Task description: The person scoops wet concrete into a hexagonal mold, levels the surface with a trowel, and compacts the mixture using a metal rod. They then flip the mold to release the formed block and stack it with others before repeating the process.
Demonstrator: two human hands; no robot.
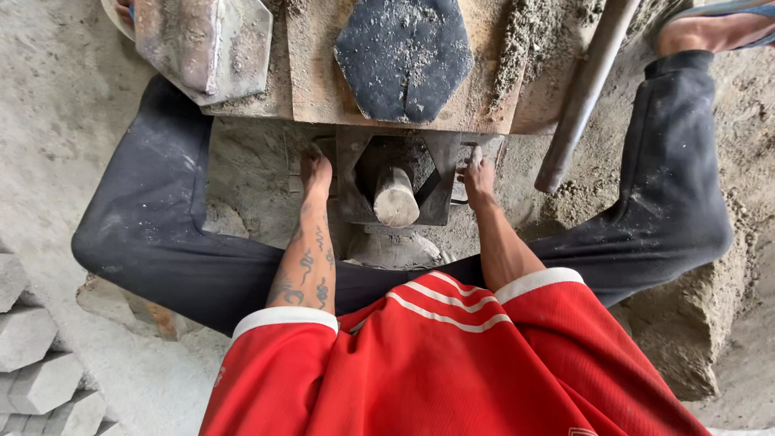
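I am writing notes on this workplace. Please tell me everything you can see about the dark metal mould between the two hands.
The metal mould is dark, worn steel with a hexagonal opening, dusted with grey cement. A short, pale round peg stands in its middle. It sits low between the person's legs, just below a wooden board. The left hand and right hand grip its two sides.

A dark hexagonal slab [404,56] dusted with grit lies at the far middle on a worn wooden board [315,89], with a loose mound of sandy mix [537,40] at its right. Right of that a grey metal pipe [583,93] slants down toward the ground — and at the near left pale hexagonal concrete blocks [36,367] sit stacked.
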